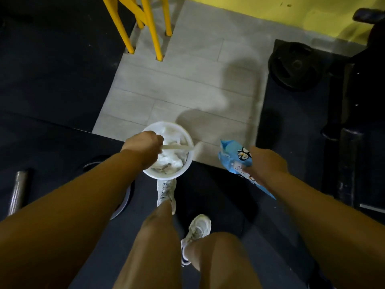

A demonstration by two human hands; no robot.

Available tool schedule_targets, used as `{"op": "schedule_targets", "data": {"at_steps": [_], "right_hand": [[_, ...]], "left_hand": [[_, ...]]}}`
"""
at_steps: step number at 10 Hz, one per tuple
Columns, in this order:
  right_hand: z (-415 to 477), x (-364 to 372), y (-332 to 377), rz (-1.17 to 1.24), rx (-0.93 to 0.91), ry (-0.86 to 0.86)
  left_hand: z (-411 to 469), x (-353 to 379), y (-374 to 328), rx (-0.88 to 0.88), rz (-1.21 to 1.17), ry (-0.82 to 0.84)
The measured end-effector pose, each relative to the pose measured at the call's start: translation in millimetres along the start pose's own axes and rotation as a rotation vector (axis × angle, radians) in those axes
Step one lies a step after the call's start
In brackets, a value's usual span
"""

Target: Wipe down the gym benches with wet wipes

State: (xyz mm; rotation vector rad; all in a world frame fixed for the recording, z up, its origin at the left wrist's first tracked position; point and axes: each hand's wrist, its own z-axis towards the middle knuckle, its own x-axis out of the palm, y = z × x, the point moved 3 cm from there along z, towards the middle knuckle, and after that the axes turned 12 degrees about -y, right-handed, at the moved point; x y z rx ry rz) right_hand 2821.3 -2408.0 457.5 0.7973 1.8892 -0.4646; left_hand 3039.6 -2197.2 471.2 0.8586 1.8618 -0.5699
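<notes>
- While the person stands on the dark mat at centre frame, both arms reach forward and down; no wiping is under way, and I judge this a carrying step between benches.
- Left hand [143,146], centre frame: fingers curled round the thin handle of a white bucket [188,163]. The bucket hangs from this grip, so it stays upright and level.
- Bucket contents: crumpled used wipes [174,157], white with some grey soiling. Judged to serve as the waste bin, which would explain carrying it along.
- Right hand [265,163], right of centre: fingers closed on a blue wet wipes pack [233,156], held by its lower part with the printed face up. Whether the flap is open cannot be told.
- Both hands are full; I judge one item must be set down before a fresh wipe can be pulled.
- Bench [350,130]: a dark padded frame at the right edge is probably it, though dim light makes this uncertain. It is well apart from both hands.
- Surroundings: weight plate [295,65] flat on the mat, upper right; yellow frame legs [145,28] on pale floor tiles [187,84], top centre; metal bar [19,188] at lower left; white shoes [198,228] below the bucket.
- Risk, judged: dim light and gear underfoot could trip the person.
</notes>
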Motion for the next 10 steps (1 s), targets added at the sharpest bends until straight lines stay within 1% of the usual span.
{"op": "schedule_targets", "data": {"at_steps": [1,2,4,5,6,7,8,9,10], "right_hand": [[52.0,41.5,4.7,-0.005,0.02,-0.013],[122.7,100.9,16.0,-0.016,0.053,-0.003],[215.0,197.6,32.2,-0.008,0.031,-0.006],[246.4,242.8,42.5,0.007,0.002,0.001],[261.7,271.3,49.8,0.006,-0.009,0.066],[274.7,293.8,58.7,-0.024,-0.028,0.124],[280.7,302.2,59.5,-0.006,-0.002,0.145],[285.7,289.8,52.3,0.004,0.083,0.049],[286.6,265.7,45.0,0.099,0.141,0.092]], "left_hand": [[56.2,24.8,2.0,0.008,-0.01,0.003],[120.9,68.2,12.5,0.023,-0.018,-0.026],[202.7,130.3,36.1,0.062,-0.064,-0.08],[237.6,159.1,46.8,0.073,-0.08,-0.094],[254.8,179.7,53.6,0.075,-0.077,-0.086],[271.3,192.1,59.0,0.075,-0.101,-0.188],[282.5,187.8,58.7,0.064,-0.119,-0.27],[292.7,175.3,56.1,0.016,-0.137,-0.299],[291.2,157.9,44.4,0.026,-0.05,-0.258]]}}
